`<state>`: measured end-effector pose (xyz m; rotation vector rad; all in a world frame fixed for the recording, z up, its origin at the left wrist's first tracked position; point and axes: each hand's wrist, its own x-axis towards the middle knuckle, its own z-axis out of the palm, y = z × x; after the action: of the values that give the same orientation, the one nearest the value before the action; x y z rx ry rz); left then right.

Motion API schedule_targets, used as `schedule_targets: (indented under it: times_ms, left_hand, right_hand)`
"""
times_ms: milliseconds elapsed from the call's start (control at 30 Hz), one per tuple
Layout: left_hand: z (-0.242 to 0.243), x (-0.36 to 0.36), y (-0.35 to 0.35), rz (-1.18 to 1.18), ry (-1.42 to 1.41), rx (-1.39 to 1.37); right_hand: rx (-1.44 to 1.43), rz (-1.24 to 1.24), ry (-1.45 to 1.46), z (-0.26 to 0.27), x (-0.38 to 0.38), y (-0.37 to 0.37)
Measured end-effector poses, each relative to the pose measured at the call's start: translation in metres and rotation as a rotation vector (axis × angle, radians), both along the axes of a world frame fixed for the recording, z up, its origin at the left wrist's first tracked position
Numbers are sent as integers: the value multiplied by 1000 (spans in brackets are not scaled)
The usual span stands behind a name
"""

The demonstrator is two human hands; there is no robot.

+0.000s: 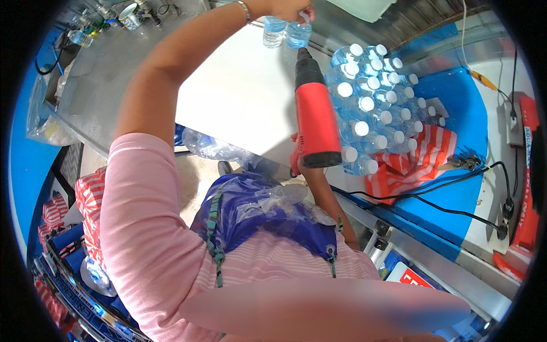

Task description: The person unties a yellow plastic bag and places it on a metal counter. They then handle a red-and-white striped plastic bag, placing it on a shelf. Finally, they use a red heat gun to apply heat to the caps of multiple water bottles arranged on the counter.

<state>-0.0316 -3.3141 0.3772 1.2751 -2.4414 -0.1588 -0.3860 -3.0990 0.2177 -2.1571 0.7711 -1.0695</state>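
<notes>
My left hand [288, 9] reaches across to the far edge of the white tabletop [239, 89], its fingers around the top of a clear water bottle [299, 35]. Another water bottle [274, 32] stands just left of that one. My right hand [305, 168] grips a red heat gun [318, 115], though the gun's body hides most of the hand. The black nozzle [304, 60] points toward the bottle at my left hand. To the right of the gun stands a dense group of white-capped water bottles [372, 107].
A red-and-white striped plastic bag [427, 158] lies beside the grouped bottles. Black power cords [453, 177] run to outlets on the right. Clear plastic bags [213, 145] hang below the table's near edge. A cup [130, 17] and several bottles stand far left.
</notes>
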Motion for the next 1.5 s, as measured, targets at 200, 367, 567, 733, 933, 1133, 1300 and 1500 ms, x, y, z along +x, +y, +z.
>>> schedule_targets:
  times_ms: [200,367,567,733,933,1133,1300,1500]
  left_hand:
    - [-8,68,56,63,-64,75]
    - [-20,114,59,191,-59,24]
    - [-38,116,29,800,-90,-171]
    - [-43,121,-6,815,-86,-227]
    - [-38,127,-5,799,-219,-243]
    - [5,13,-17,490,-399,-433]
    - [-5,-111,-6,-152,40,-169]
    - [10,-140,-17,-10,-236,56]
  right_hand:
    - [120,191,78,11,12,-1]
    - [-101,181,179,3,48,-20]
    - [-36,123,134,-11,95,-43]
    - [-36,124,116,-9,117,-49]
    - [183,86,-34,7,125,-33]
    - [137,100,-55,12,114,-27]
    - [357,34,-293,6,100,-2]
    - [301,-94,-371,9,65,21]
